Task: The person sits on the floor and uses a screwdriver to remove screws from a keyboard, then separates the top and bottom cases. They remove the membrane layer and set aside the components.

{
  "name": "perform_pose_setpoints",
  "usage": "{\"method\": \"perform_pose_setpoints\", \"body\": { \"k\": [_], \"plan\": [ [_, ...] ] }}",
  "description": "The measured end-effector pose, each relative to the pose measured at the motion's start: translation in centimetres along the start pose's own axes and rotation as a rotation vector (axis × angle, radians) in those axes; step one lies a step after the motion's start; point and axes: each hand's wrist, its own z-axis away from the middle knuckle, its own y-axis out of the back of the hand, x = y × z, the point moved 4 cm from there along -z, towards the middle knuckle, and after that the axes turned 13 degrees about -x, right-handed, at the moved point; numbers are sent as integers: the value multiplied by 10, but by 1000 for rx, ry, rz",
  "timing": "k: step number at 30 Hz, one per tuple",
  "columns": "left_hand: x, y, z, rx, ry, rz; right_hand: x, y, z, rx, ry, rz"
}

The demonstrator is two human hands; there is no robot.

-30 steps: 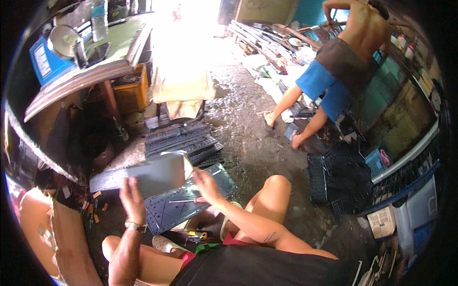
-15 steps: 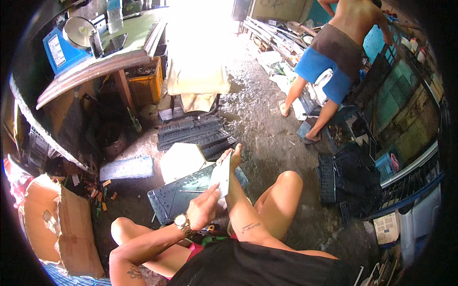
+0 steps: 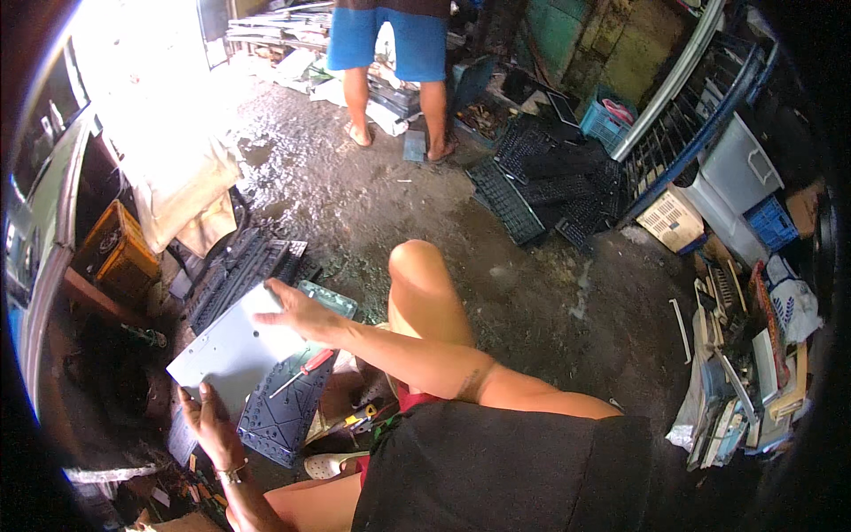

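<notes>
My right hand (image 3: pixel 297 312) grips the far right edge of a flat, pale metal sheet (image 3: pixel 229 348) with small holes in it. At the sheet's near left edge, my left hand (image 3: pixel 213 430) holds on with thumb and fingers. Partly beneath the sheet lies a dark plastic keyboard casing (image 3: pixel 279 418) with raised studs. A red-handled screwdriver (image 3: pixel 315 362) rests on that casing. Near my lap is a yellow-and-black tool (image 3: pixel 362 415), partly hidden.
Several black keyboards (image 3: pixel 217 284) lie beyond the sheet; more keyboards (image 3: pixel 554 177) are piled farther right. A person in blue shorts (image 3: pixel 390 44) stands at the back. An orange crate (image 3: pixel 120 253) is at left, assorted scrap (image 3: pixel 745 372) at right.
The view has swung right. The sheet, earlier seen nearly edge-on, now lies broad face up between my two hands, which are farther apart. The other person now stands upright.
</notes>
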Motion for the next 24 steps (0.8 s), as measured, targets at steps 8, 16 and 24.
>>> {"method": "perform_pose_setpoints", "body": {
  "k": [8,16,24],
  "plan": [
    [5,-40,22,-297,287,-325,-38,31,102,180,-35,-223],
    [8,-55,23,-446,266,-248,-77,43,137,419,71,-150],
    [3,-54,32,-288,346,-122,-39,7,106,300,-60,-125]
  ]
}}
